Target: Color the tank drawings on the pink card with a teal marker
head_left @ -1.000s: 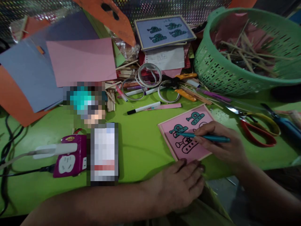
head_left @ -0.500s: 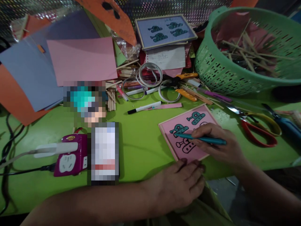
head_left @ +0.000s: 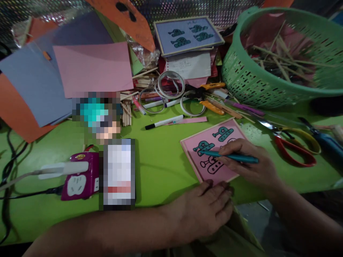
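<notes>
My right hand (head_left: pixel 248 164) is closed round a teal pen (head_left: pixel 238 157), its tip touching a drawn shape on the pink card (head_left: pixel 195 164). Thin wooden strips edge this card. Two of its black-outlined shapes are coloured teal; another, lower down, is uncoloured, and one more is partly under my fingers. My left hand (head_left: pixel 211 203) lies by the card's lower edge, fingers together and fingertips against the frame, with nothing visible held in it.
Scissors (head_left: pixel 294 150) lie right of the card. A green basket (head_left: pixel 257 89) of sticks stands at the back right. Tape rolls (head_left: pixel 171 85) and a black-capped marker (head_left: pixel 164 122) are behind. At left are a phone (head_left: pixel 119 171) and a magenta power socket (head_left: pixel 80 178).
The teal pen and my right hand have shifted very slightly over the card. My left hand stays in place.
</notes>
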`<state>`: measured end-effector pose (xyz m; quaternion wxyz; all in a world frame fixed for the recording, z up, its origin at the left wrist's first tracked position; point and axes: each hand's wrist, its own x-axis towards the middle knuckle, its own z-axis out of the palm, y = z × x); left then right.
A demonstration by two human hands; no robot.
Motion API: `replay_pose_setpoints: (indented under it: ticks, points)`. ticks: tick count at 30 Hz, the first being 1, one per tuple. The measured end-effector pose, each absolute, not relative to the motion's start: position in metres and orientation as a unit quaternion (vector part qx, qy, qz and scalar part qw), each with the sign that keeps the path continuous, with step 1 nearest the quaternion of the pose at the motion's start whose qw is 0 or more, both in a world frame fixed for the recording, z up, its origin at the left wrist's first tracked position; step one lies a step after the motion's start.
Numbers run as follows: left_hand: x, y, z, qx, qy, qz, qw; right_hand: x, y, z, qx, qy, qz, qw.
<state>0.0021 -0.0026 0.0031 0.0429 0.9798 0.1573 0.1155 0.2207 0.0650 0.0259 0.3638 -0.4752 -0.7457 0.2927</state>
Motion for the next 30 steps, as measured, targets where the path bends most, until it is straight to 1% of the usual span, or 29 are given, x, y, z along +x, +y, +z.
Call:
replay_pose_setpoints:
  ticks: [6,12,16,19,26,30]
  points:
    - [0.0023,-0.0016,0.0037,0.980,0.153,0.119,0.050,0.2202,0.0638,0.0267,-0.495,-0.722,0.293,0.384]
    - [0.0020,-0.0025,0.0023,0.976,0.161,0.138,0.050,0.2204,0.0640,0.0265,-0.501,-0.726,0.285,0.375]
    - [0.0012,-0.0018,0.0035,0.982,0.145,0.106,0.059,0.2204,0.0650,0.0273,-0.484,-0.743,0.283,0.365]
    - [0.0012,-0.0019,0.0037,0.984,0.140,0.098,0.058,0.2213,0.0650,0.0266,-0.481,-0.742,0.304,0.354]
    - [0.0019,-0.0021,0.0036,0.980,0.153,0.118,0.052,0.2219,0.0635,0.0247,-0.473,-0.744,0.306,0.359]
    - [0.0015,-0.0008,0.0056,0.981,0.153,0.106,0.049,0.2194,0.0648,0.0282,-0.469,-0.747,0.303,0.361]
